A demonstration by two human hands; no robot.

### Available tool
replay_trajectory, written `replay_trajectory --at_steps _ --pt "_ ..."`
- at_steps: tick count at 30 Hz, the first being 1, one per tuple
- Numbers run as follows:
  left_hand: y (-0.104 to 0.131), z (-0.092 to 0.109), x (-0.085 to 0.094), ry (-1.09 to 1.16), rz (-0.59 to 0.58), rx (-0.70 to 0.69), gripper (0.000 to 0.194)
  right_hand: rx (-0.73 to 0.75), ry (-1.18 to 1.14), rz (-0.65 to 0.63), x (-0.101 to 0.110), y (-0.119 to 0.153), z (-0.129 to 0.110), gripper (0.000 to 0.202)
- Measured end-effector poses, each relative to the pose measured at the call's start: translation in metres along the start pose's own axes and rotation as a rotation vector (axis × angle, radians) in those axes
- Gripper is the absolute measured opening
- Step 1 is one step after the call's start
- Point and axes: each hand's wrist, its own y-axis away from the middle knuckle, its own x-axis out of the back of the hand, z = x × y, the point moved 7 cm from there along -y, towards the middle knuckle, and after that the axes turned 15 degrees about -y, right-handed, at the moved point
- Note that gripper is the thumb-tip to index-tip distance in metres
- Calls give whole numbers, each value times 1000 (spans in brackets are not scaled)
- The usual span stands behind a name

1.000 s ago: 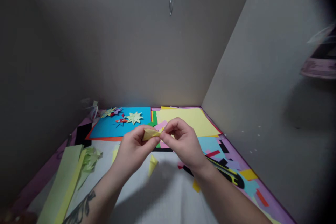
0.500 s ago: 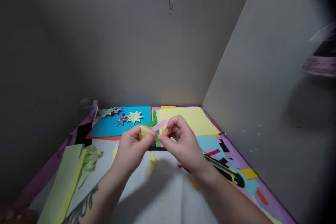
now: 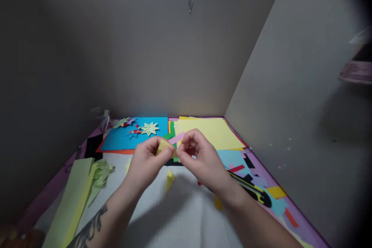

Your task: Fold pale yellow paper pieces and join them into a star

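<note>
Between my two hands is a small piece of yellow paper (image 3: 162,147), raised above the white work surface (image 3: 180,217). My left hand (image 3: 148,161) pinches it between thumb and fingers. The fingertips of my right hand (image 3: 200,159) are closed on its right end, thumb against forefinger, and they hide most of that end. Below the hands lies a small folded yellow paper piece (image 3: 170,180). Another yellow bit (image 3: 217,204) shows beside my right forearm.
Folded paper stars (image 3: 149,128) rest on blue sheets (image 3: 116,139) at the back left. Yellow sheets (image 3: 215,133) lie at the back right. A black-and-yellow cutter (image 3: 255,192) sits among coloured scraps. Pale green strips (image 3: 69,197) and crumpled paper (image 3: 101,174) lie left.
My fingers have shifted slightly on the yellow paper, and its visible part now sits a little further right. Both hands stay pinched on it. The view has moved a touch.
</note>
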Motion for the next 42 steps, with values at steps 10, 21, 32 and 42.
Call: replay_trajectory --at_steps 10,21,32,42 --pt "-1 -17 -14 361 120 32 29 -14 -246 246 19 -8 12 24" --pt "0 -7 -15 -64 -29 -19 27 -108 -237 158 7 -6 19 31" --pt "2 -2 -15 -33 -84 -40 20 -224 -289 82 1 -8 28 21" --pt "2 5 -4 -50 -54 -8 14 -159 -337 81 -1 -6 28 14"
